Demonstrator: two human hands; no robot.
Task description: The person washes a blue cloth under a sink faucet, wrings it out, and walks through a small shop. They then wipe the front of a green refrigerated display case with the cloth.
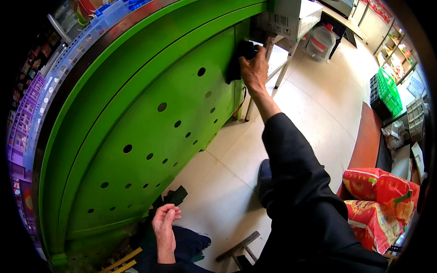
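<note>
My right hand (255, 70) grips a dark cloth (239, 61) and holds it against the far end of a green perforated metal panel (160, 136). Part of the cloth lies hidden behind the fingers. Low in the view, my left hand (166, 223) hangs in front of the panel's near end, fingers loosely curled, with nothing visible in it. Rows of round holes run across the panel, and a curved green ledge (112, 99) overhangs it.
Beyond my right hand, a white carton (285, 24) rests on a metal-legged stand (281, 71). A wooden stool (239, 247) stands by my feet. Red bags (374, 208) lie at the right, below a green crate (389, 92). Purple baskets (25, 133) line the left.
</note>
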